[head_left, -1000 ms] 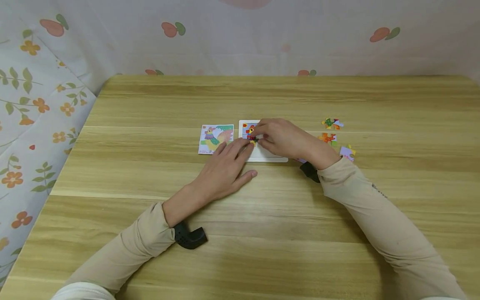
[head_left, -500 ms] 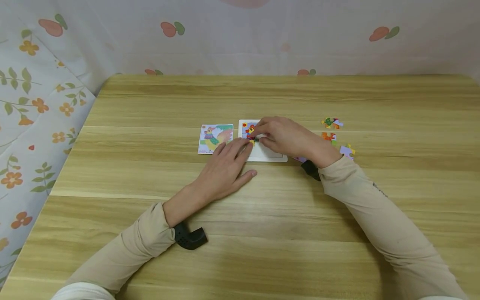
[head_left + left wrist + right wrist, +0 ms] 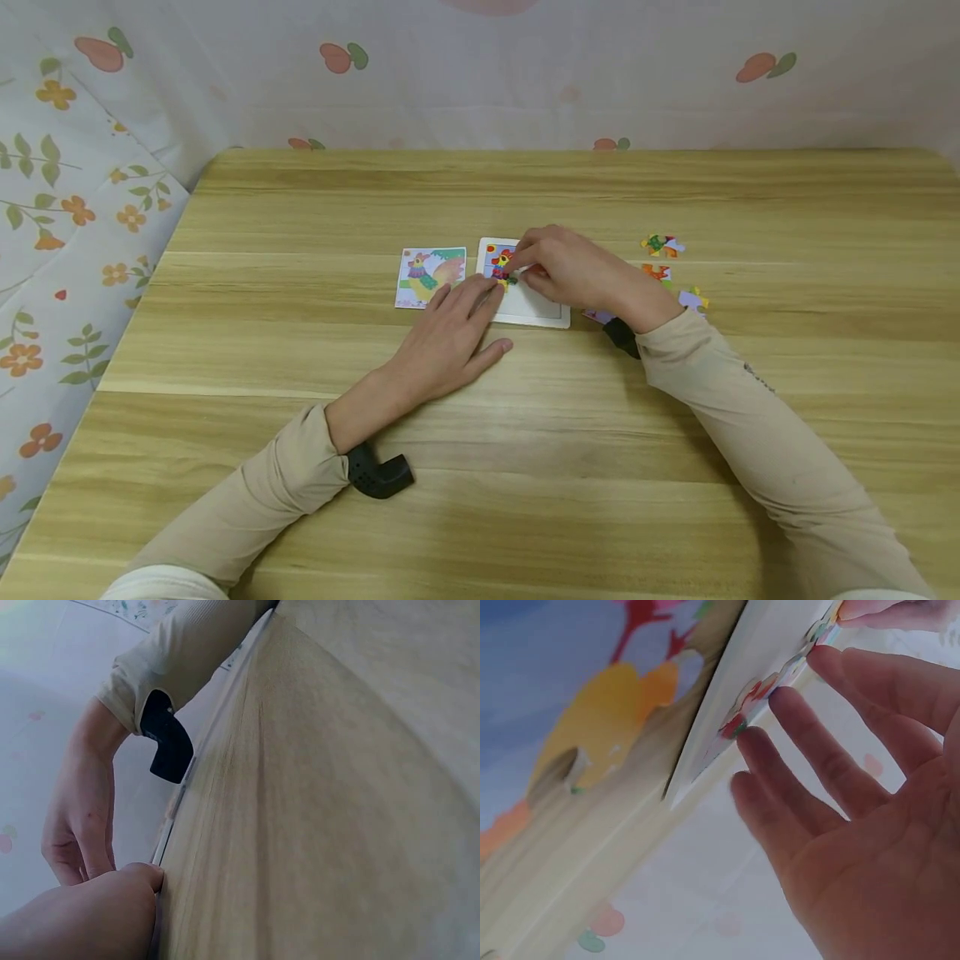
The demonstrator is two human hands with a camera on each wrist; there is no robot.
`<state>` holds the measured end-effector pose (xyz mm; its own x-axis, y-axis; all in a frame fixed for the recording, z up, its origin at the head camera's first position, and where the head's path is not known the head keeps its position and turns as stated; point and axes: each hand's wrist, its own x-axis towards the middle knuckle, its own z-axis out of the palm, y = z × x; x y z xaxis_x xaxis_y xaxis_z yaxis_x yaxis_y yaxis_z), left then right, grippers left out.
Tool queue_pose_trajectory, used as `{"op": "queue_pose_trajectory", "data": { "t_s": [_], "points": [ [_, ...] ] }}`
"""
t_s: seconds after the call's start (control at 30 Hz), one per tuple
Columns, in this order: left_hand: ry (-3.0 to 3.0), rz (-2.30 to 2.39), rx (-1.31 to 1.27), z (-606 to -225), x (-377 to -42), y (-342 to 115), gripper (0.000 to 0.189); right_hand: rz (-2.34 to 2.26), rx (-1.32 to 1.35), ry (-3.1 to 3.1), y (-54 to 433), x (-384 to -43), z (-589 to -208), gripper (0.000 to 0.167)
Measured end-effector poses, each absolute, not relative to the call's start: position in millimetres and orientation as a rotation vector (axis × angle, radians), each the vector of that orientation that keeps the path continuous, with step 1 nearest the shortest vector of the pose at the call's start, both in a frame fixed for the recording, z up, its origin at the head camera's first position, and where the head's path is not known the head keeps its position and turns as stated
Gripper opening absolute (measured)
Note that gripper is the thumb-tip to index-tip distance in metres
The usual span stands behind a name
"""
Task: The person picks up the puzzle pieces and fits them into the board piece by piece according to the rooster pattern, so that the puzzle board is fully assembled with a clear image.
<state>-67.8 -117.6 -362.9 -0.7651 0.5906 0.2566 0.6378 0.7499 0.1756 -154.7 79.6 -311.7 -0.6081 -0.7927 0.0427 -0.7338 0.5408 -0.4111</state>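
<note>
A white puzzle tray (image 3: pixel 536 312) lies on the table with a few jigsaw pieces (image 3: pixel 498 260) at its left end, showing a rooster's head. My left hand (image 3: pixel 450 342) rests with extended fingers at the tray's lower left edge, its fingertips by the yellow part of the pieces. From the right, my right hand (image 3: pixel 573 271) reaches over the tray and touches the pieces with its fingertips. In the right wrist view, the right hand's fingers (image 3: pixel 810 742) are spread and fairly straight along the assembled pieces (image 3: pixel 754 701). The exact contact under the fingertips is partly hidden.
Left of the tray lies a rooster picture card (image 3: pixel 431 279), partly under the left fingers. Several loose jigsaw pieces (image 3: pixel 663 245) lie to the right, some near the right wrist. A large-looking loose piece (image 3: pixel 607 712) shows close up in the right wrist view.
The tray has turned slightly clockwise, its lower right corner now a little nearer me. My right hand has shifted slightly away from me; the left hand has hardly moved.
</note>
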Motion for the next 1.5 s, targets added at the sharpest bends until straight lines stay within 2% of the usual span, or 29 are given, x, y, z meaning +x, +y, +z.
{"op": "queue_pose_trajectory", "data": {
  "t_s": [0.7,0.97,1.5],
  "points": [
    [-2.810,-0.382,-0.945,-363.2,-66.7,-117.4,0.060,-0.484,-1.400,2.630,79.2,-152.8,-310.2,0.023],
    [-2.779,-0.381,-0.943,-364.4,-67.4,-117.8,0.060,-0.542,-1.363,2.627,81.0,-153.5,-309.2,0.020],
    [-2.781,-0.395,-0.918,-365.0,-67.2,-118.4,0.060,-0.521,-1.355,2.638,79.8,-152.2,-308.8,0.024]
  ]
}}
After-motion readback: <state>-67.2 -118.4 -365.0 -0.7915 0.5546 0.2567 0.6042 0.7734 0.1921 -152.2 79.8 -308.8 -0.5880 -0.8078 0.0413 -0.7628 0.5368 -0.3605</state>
